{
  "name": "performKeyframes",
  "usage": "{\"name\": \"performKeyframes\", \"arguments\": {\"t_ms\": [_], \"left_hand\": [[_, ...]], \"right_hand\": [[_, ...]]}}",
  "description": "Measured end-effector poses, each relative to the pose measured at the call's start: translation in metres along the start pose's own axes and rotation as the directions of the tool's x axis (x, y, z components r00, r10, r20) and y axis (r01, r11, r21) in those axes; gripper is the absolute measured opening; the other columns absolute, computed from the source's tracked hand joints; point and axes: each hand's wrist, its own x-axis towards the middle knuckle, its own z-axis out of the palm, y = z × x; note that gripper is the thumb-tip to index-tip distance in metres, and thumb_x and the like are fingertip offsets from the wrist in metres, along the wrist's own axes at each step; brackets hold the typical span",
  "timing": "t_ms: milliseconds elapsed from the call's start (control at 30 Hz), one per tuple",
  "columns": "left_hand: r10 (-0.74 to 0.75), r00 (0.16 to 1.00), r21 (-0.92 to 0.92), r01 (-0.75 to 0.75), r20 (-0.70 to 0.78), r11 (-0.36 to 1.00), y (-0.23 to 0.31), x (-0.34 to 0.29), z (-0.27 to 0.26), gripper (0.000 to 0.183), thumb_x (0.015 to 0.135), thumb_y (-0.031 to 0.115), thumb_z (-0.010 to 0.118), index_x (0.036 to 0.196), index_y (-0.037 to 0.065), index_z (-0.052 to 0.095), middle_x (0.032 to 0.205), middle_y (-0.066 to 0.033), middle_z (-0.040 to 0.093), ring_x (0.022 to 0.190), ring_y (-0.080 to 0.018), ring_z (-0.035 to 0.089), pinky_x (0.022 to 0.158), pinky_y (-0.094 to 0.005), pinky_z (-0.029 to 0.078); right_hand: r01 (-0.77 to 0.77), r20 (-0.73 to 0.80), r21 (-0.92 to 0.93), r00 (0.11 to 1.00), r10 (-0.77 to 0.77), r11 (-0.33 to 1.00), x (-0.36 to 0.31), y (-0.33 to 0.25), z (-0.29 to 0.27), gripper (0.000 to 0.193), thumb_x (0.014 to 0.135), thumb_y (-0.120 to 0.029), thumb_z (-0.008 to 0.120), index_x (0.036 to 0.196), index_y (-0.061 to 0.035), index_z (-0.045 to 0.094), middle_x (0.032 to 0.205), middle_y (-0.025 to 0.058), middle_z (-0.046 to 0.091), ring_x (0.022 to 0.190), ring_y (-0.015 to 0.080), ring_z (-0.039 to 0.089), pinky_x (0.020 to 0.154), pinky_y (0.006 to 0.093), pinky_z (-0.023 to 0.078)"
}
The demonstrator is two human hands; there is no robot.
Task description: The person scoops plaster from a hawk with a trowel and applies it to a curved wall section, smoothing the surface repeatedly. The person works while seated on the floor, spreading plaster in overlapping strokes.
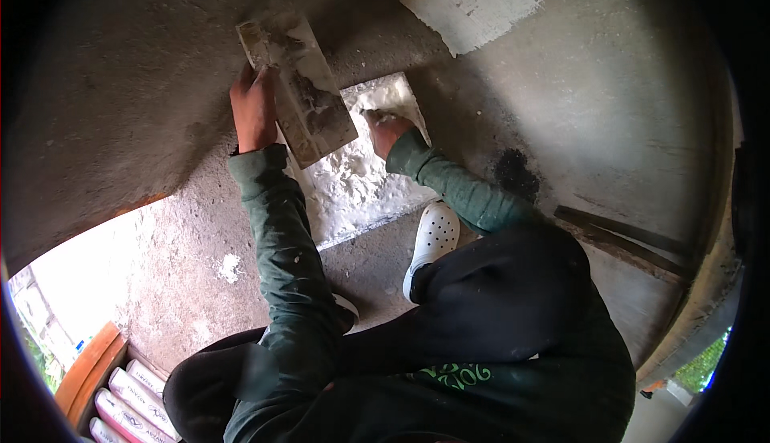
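My left hand (255, 112) is closed round the long left side of a flat rectangular trowel (314, 94), whose grey face carries dark, wet-looking smears. The trowel is tilted over the left part of a square board (325, 244). White plaster paste (353, 174) covers the board in a thick, lumpy layer. My right hand (387, 132) is over the board's far right part, its fingers curled. A small dark end shows at those fingers, but what they grip is mostly hidden.
Rough grey walls rise close on the left and right, with a white patch (473, 10) on the far wall. My white clog (435, 238) stands by the board's near edge. Wooden strips (622, 238) lie at right; packaged tubes (136, 403) sit at lower left.
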Motion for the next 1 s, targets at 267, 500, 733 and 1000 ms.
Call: {"name": "performKeyframes", "arguments": {"t_ms": [267, 500, 733, 1000], "left_hand": [[-0.001, 1.000, -0.014, 0.001, 0.016, 1.000, -0.001, 0.002, 0.001, 0.035, 0.091, 0.021, 0.059, 0.115, -0.005, 0.066, 0.102, -0.0046, 0.068, 0.091, -0.0143, 0.057, 0.083, -0.0302, 0.045], [0.034, 0.999, 0.002, -0.035, 0.017, 0.999, 0.001, -0.005, 0.011, 0.029, 0.089, 0.018, 0.059, 0.103, -0.005, 0.066, 0.086, -0.0027, 0.064, 0.079, -0.0116, 0.051, 0.072, -0.0301, 0.042], [-0.004, 0.997, 0.037, 0.001, 0.072, 0.999, -0.013, -0.004, 0.007, 0.026, 0.089, 0.018, 0.059, 0.101, -0.003, 0.066, 0.086, -0.0022, 0.062, 0.079, -0.0110, 0.050, 0.071, -0.0297, 0.042], [-0.084, 0.981, -0.060, 0.096, 0.177, 0.994, 0.001, -0.016, 0.002, 0.026, 0.092, 0.017, 0.054, 0.107, -0.001, 0.066, 0.098, -0.0043, 0.066, 0.085, -0.0124, 0.057, 0.078, -0.0289, 0.045]], "right_hand": [[0.079, 0.016, 0.076, 0.997, -0.080, 0.994, -0.036, -0.009, -0.012, 0.029, 0.094, -0.011, 0.052, 0.119, -0.0043, 0.063, 0.103, 0.0142, 0.072, 0.102, 0.0308, 0.068, 0.079, 0.0432, 0.057], [-0.108, 0.159, 0.257, 0.985, 0.068, 0.960, -0.038, 0.002, -0.013, 0.033, 0.089, -0.012, 0.060, 0.121, -0.0065, 0.063, 0.100, 0.0172, 0.072, 0.090, 0.0391, 0.069, 0.077, 0.0467, 0.056], [-0.222, 0.149, 0.742, 0.975, 0.167, 0.633, -0.035, 0.045, 0.021, 0.038, 0.089, -0.009, 0.066, 0.126, 0.0007, 0.064, 0.116, 0.0156, 0.071, 0.104, 0.0265, 0.069, 0.092, 0.0373, 0.054], [-0.252, 0.250, 0.963, 0.968, -0.031, -0.093, -0.030, 0.105, -0.016, 0.029, 0.098, 0.001, 0.056, 0.126, 0.0018, 0.062, 0.115, 0.0070, 0.069, 0.108, 0.0162, 0.065, 0.096, 0.0325, 0.051]]}}
